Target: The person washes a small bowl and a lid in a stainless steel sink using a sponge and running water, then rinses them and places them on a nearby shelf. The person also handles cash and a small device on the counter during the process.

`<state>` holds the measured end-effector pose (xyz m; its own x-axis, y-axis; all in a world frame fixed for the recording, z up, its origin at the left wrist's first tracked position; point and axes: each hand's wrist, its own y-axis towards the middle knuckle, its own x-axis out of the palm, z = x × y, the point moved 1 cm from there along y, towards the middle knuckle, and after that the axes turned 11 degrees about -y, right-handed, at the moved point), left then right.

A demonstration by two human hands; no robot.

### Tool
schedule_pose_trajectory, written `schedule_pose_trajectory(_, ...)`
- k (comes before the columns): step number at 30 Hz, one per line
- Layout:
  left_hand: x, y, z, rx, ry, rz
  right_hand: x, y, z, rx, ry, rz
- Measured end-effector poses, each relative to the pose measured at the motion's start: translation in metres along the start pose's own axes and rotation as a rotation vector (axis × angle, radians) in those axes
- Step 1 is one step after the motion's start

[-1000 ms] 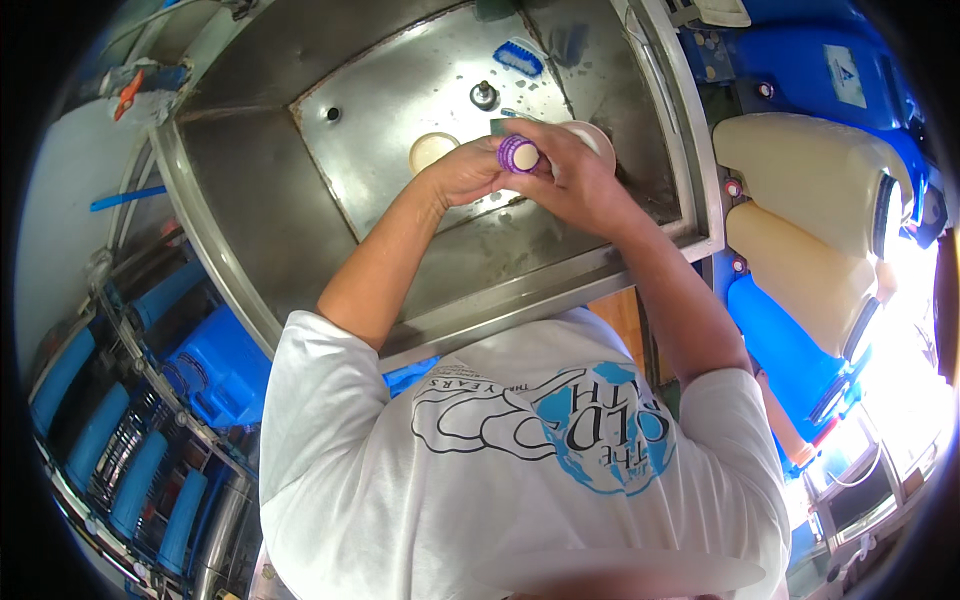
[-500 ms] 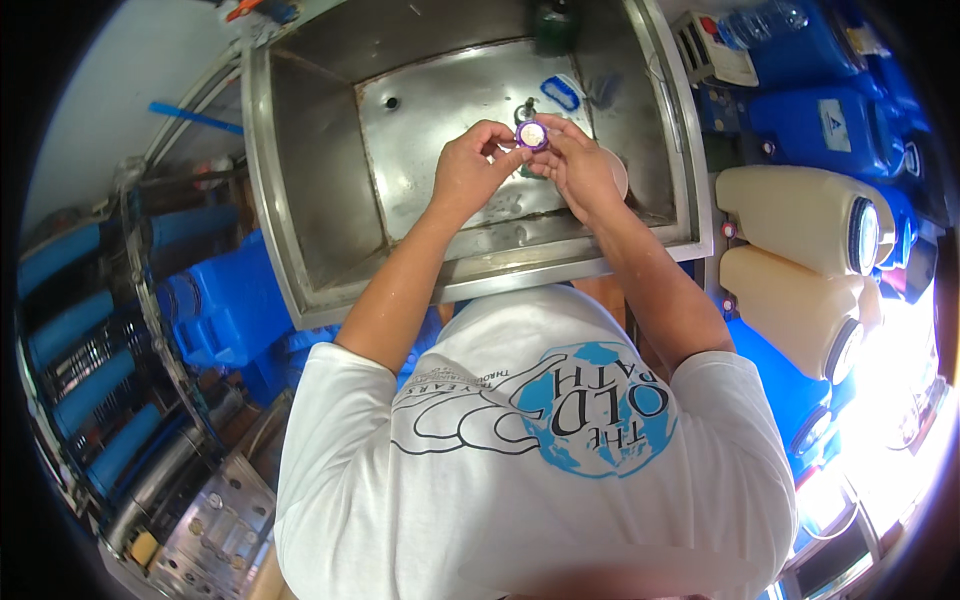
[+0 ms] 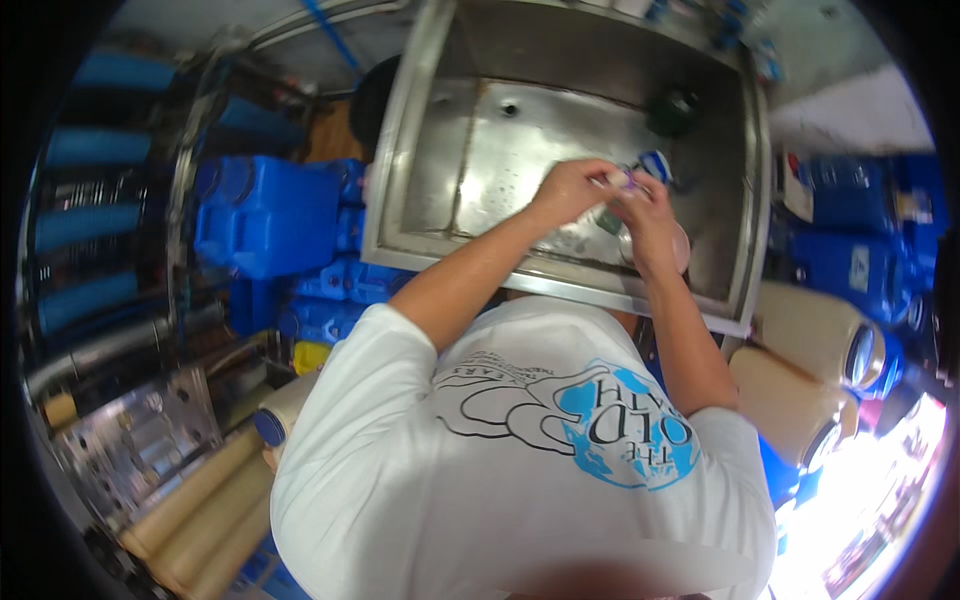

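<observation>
Over the steel sink (image 3: pixel 480 180), my left hand (image 3: pixel 575 192) and my right hand (image 3: pixel 649 215) meet with fingers closed on a small round cap-like piece (image 3: pixel 624 180), pale with a purple rim. Fingers cover much of it, and it is blurred. Just beyond the hands a blue-and-white brush (image 3: pixel 656 165) lies on the sink floor. Farther back stands a dark green bottle (image 3: pixel 674 110). A pale round bowl (image 3: pixel 682 249) shows partly from behind my right wrist. Something green, too hidden to name, is under my hands.
Blue jerrycans (image 3: pixel 265 215) are stacked left of the sink. Cream jerrycans (image 3: pixel 815 330) and more blue containers (image 3: pixel 848 260) crowd its right side. A metal rack with blue rollers (image 3: pixel 95 215) stands far left. The raised sink rim (image 3: pixel 590 288) runs before my body.
The view has swung, so the sink appears farther right and tilted. The round piece has turned from face-on to a more edge-on angle, with both hands still on it.
</observation>
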<state>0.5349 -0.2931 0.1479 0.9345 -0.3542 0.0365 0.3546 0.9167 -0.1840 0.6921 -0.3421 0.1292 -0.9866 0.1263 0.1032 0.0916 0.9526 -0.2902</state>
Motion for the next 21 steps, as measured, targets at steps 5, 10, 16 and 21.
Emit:
schedule_pose_trajectory(5, -0.022, -0.018, 0.004, 0.161, 0.247, -0.174, 0.004, -0.017, -0.007, 0.188, 0.126, 0.033)
schedule_pose_trajectory(10, -0.035, -0.026, -0.003, 0.106, 0.282, -0.125, 0.029, -0.033, -0.002, 0.135, 0.063, 0.117)
schedule_pose_trajectory(16, -0.055, -0.03, 0.005, 0.107, 0.422, -0.168, 0.066, -0.05, -0.006, 0.048, -0.102, 0.269)
schedule_pose_trajectory(21, -0.059, -0.024, 0.003, 0.187, 0.598, -0.143, 0.083, -0.048, -0.002, -0.07, -0.171, 0.305)
